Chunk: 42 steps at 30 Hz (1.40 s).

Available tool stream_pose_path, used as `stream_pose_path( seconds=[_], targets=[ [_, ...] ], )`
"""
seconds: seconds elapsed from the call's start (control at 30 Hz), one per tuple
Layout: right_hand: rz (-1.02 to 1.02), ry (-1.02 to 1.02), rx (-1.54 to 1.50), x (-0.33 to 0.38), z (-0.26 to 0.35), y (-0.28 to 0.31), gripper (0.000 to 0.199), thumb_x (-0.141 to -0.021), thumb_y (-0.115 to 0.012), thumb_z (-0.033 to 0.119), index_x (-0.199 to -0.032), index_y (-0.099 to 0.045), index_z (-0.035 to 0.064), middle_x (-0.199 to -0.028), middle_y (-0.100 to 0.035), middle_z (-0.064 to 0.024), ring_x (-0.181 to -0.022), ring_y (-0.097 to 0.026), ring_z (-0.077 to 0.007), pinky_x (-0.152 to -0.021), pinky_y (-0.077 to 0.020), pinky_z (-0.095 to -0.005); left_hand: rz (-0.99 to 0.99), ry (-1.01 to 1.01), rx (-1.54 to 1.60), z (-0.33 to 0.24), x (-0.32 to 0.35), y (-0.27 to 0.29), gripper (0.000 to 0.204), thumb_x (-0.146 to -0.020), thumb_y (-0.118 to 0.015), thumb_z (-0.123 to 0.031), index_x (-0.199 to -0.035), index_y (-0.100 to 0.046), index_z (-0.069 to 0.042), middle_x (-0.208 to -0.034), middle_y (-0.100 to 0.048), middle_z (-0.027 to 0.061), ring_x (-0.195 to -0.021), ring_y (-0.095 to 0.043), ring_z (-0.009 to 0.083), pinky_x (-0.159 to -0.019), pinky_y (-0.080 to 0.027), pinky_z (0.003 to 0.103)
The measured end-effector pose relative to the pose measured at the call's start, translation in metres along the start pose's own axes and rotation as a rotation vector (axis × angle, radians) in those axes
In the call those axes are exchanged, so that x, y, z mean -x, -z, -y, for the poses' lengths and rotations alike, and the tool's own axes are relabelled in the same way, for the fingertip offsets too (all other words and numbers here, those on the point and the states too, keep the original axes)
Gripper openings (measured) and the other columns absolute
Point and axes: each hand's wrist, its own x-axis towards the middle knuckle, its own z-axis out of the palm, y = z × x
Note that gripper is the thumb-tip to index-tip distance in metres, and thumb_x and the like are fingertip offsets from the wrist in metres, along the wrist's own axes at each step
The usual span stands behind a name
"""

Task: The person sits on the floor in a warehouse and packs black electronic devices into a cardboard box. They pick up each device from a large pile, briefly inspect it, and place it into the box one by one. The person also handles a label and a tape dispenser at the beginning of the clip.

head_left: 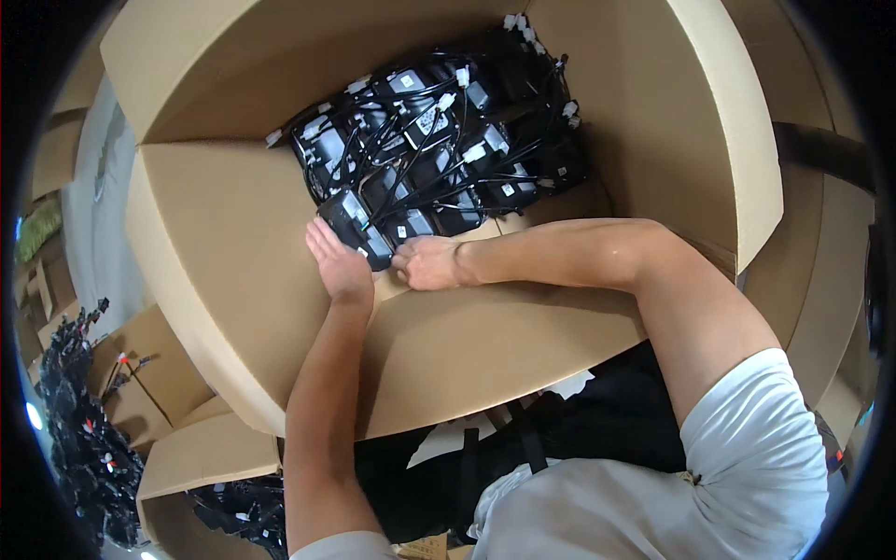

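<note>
A large cardboard box [215, 243] stands before me with its flaps up. On its bottom lie rows of black box-shaped modules with black cables and white plugs [474, 152]. My left hand [340, 266] reaches down the box's left side, fingers stretched out along the left edge of the nearest black module [355, 224]. At the near right corner of that module is my right hand [431, 263], fingers curled in and close to the neighbouring module [411, 224]. Whatever the right fingertips grip is hidden.
The box's near flap [485, 345] lies under my forearms. To the lower left, a heap of black cable harnesses [84, 420] rises beside a smaller cardboard box [210, 457] holding more black cabling. More cardboard [803, 233] stands at the right.
</note>
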Motion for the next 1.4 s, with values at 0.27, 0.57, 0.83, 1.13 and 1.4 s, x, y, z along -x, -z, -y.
stream_pose_path(
  seconds=[0.27, 0.57, 0.83, 1.13, 1.4],
  targets=[
    [0.002, -0.033, 0.189, -0.011, -0.015, -0.008, 0.019, -0.091, -0.057, 0.024, -0.098, -0.070, 0.0124, -0.109, -0.061, -0.0040, -0.113, -0.054, -0.0242, -0.101, -0.0411, -0.0382, 0.098, -0.165, -0.129, 0.014, -0.007, -0.025, 0.057, -0.103, -0.046, -0.027, -0.148, -0.049, 0.008, -0.163, -0.030, 0.0292, -0.154, -0.023, 0.0457, -0.126, -0.015, 0.057],
    [0.603, -0.374, -0.407, -0.024, 0.025, 0.004, 0.026, -0.088, -0.065, 0.021, -0.101, -0.078, 0.0045, -0.103, -0.076, -0.0163, -0.100, -0.074, -0.0317, -0.084, -0.0575, -0.0481, 0.249, 0.208, 1.027, 0.026, -0.048, 0.032, 0.079, -0.090, -0.070, -0.039, -0.134, -0.044, 0.021, -0.127, -0.064, 0.0324, -0.119, -0.064, 0.0435, -0.107, -0.048, 0.046],
    [0.700, -0.341, -1.218, -0.044, 0.045, 0.085, 0.078, -0.096, -0.053, 0.066, -0.130, -0.066, -0.0029, -0.129, -0.067, -0.0239, -0.124, -0.062, -0.0354, -0.107, -0.0466, -0.0450, 0.286, 0.146, 1.071, 0.012, -0.049, 0.022, 0.114, -0.082, -0.083, -0.037, -0.145, -0.015, 0.030, -0.146, -0.044, 0.0429, -0.132, -0.052, 0.0502, -0.113, -0.045, 0.046],
    [0.721, -0.204, -0.871, -0.026, 0.044, 0.172, 0.083, -0.099, -0.044, 0.069, -0.123, -0.067, -0.0079, -0.122, -0.070, -0.0268, -0.116, -0.066, -0.0366, -0.101, -0.0495, -0.0458, -0.180, -0.010, 1.353, 0.138, 0.088, 0.157, 0.039, -0.097, -0.067, -0.031, -0.086, -0.073, 0.006, -0.075, -0.074, 0.0150, -0.074, -0.075, 0.0278, -0.067, -0.059, 0.038],
    [0.583, -0.346, -0.373, -0.019, 0.028, 0.181, 0.045, -0.094, -0.060, 0.037, -0.108, -0.074, -0.0029, -0.103, -0.074, -0.0240, -0.099, -0.070, -0.0385, -0.088, -0.0525, -0.0477, 0.100, -0.389, 1.501, -0.122, 0.310, 0.082, 0.042, -0.098, -0.058, -0.038, -0.097, -0.076, 0.000, -0.094, -0.069, 0.0310, -0.089, -0.068, 0.0496, -0.085, -0.055, 0.052]
  ],
)
